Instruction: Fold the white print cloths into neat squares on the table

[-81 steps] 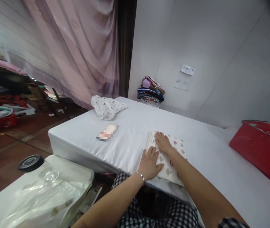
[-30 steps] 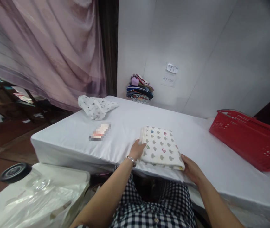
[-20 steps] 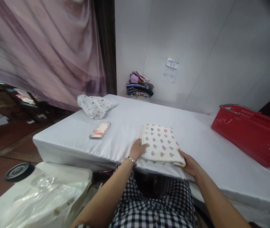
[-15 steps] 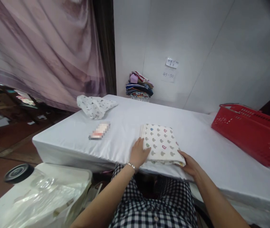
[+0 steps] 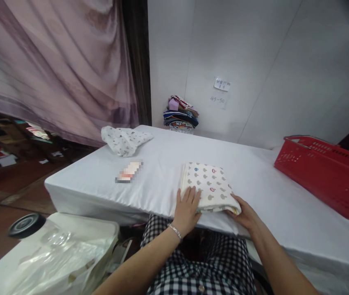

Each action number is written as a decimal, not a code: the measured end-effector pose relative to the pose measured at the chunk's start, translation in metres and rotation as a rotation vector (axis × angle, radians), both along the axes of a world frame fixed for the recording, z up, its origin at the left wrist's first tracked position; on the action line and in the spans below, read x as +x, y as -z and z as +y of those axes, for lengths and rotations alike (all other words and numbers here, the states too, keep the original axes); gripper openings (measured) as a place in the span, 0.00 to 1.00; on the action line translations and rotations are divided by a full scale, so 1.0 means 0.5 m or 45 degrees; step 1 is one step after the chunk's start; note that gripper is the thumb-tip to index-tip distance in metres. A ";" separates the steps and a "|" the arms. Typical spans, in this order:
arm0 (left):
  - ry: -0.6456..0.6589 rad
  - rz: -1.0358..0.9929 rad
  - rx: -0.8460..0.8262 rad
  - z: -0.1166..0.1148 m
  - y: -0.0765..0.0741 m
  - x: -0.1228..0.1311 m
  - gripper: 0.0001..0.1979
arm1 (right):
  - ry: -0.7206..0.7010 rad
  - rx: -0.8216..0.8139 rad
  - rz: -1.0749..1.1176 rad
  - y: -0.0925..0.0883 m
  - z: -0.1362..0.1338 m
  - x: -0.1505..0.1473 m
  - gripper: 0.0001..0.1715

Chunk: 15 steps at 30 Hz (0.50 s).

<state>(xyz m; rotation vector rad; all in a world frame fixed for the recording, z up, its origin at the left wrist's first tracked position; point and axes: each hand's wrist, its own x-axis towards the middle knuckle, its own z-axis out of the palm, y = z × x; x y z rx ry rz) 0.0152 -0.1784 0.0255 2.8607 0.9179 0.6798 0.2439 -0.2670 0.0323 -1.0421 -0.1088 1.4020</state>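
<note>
Shifted nearward since earlier, the left hand [image 5: 187, 209] rests, fingers extended, on the near-left of the folded cloth [image 5: 209, 180]; the right hand [image 5: 244, 211] pinches its near-right corner. It lies ahead on the table [image 5: 165, 168], neither hand nearer, long axis unclear.

We see a big white table [image 5: 165, 149]. Behind its far edge is a plain grey wall [image 5: 254, 53]. A pinkish curtain [image 5: 70, 57] hangs by its far left corner. Past its left edge we see a red-brown floor [image 5: 23, 198]. The light is soft.
</note>
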 end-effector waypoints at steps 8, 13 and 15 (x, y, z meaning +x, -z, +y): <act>0.069 0.039 0.099 -0.011 0.002 0.015 0.34 | -0.004 0.016 0.059 0.002 0.001 0.002 0.13; 0.090 0.044 0.136 0.004 0.011 0.008 0.34 | -0.008 0.020 0.032 -0.003 0.000 -0.002 0.16; 0.126 0.054 0.109 0.012 0.011 0.001 0.35 | -0.048 0.008 0.016 -0.001 -0.005 -0.005 0.17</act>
